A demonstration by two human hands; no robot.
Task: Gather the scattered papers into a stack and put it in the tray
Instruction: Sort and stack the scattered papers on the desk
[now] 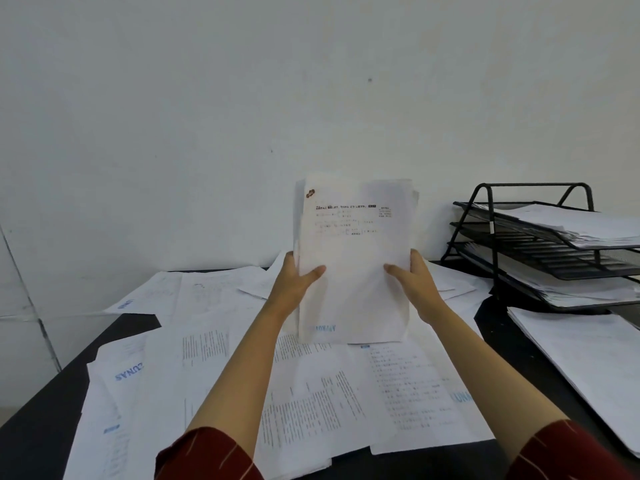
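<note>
A stack of white printed papers point(353, 258) stands upright on its bottom edge at the middle of the table. My left hand point(298, 279) grips its left side, thumb across the front. My right hand point(414, 278) grips its right side the same way. Several loose sheets point(311, 393) lie scattered flat on the black table point(38, 431) beneath and around the stack. A black wire-mesh tray rack point(491, 216) with three tiers stands at the back right; its top and bottom tiers hold papers.
A separate pile of white sheets point(581, 362) lies on the table in front of the rack at the right. A pale wall rises directly behind the table. Bare black tabletop shows at the left and the near edge.
</note>
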